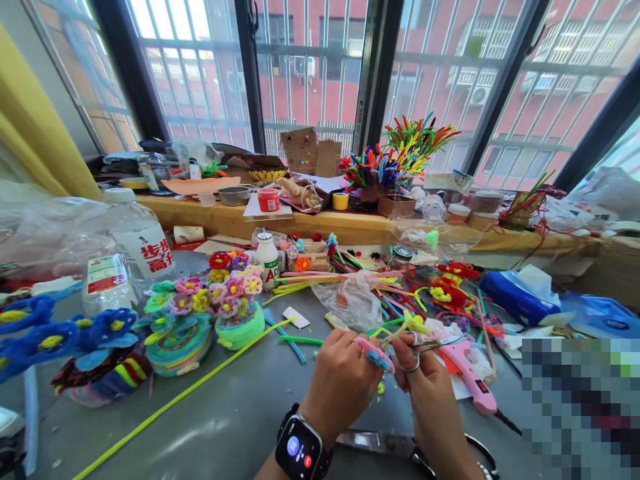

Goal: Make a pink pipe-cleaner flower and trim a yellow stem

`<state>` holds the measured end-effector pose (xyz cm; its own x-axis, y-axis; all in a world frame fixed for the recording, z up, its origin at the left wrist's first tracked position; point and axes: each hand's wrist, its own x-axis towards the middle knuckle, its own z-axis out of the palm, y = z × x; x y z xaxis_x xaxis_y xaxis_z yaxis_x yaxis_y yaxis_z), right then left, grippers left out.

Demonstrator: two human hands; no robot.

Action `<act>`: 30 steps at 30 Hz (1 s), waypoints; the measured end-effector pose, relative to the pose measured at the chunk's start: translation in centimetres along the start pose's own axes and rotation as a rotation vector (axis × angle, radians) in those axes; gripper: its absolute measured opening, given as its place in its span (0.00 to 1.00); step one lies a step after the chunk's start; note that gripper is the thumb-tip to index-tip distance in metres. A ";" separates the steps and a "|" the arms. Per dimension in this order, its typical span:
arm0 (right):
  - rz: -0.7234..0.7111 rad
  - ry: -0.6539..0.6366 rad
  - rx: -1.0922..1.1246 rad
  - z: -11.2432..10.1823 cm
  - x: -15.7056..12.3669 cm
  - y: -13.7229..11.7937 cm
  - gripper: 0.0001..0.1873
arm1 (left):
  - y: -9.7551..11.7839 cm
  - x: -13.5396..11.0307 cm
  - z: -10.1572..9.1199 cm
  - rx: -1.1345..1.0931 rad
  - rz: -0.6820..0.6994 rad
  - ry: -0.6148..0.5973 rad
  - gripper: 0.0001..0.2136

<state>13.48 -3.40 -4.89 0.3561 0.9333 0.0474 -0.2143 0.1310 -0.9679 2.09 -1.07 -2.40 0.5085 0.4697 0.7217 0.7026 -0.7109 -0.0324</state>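
Note:
My left hand (343, 380), a smartwatch (299, 447) on its wrist, is closed around a small pink and blue chenille-stem piece (376, 355). A thin yellowish stem end (384, 332) rises between the two hands. My right hand (425, 383) is closed close beside it, with the metal finger loop of small scissors (411, 364) in its fingers; the blades point off to the right. Just behind the fingers is a pale yellow fuzzy piece (415, 323). The fingertips' exact contact is partly hidden.
A pink glue gun (469, 377) lies to the right with its cord. Chenille flowers in wrapped pots (240, 327) stand on the left beside plastic bottles (143, 233). A long yellow stem (185, 400) crosses the grey table. Behind are loose stems and a tissue pack (520, 297).

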 end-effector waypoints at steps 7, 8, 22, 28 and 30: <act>0.014 -0.010 0.016 -0.1 0.2 -0.2 0.15 | 0.0 0.0 0.2 -0.055 0.032 -0.028 0.05; 0.002 -0.016 0.008 -0.1 0.2 -0.3 0.14 | 0.0 -0.1 0.2 -0.065 0.024 -0.032 0.05; -0.085 -0.053 -0.350 -1.2 0.7 -0.3 0.17 | -0.1 -0.2 0.2 -0.117 -0.177 0.043 0.04; -0.245 -0.335 -0.663 -1.1 0.8 -0.2 0.23 | -0.3 -0.2 0.1 -0.090 -0.243 0.078 0.02; -0.304 -0.415 -0.695 -0.9 0.5 -0.4 0.22 | -0.3 -0.2 0.0 -0.097 -0.233 0.054 0.02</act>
<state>14.56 -3.33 -4.70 -0.0821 0.9553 0.2839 0.4892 0.2868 -0.8237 1.74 -0.94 -2.53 0.3089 0.5999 0.7381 0.7453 -0.6348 0.2040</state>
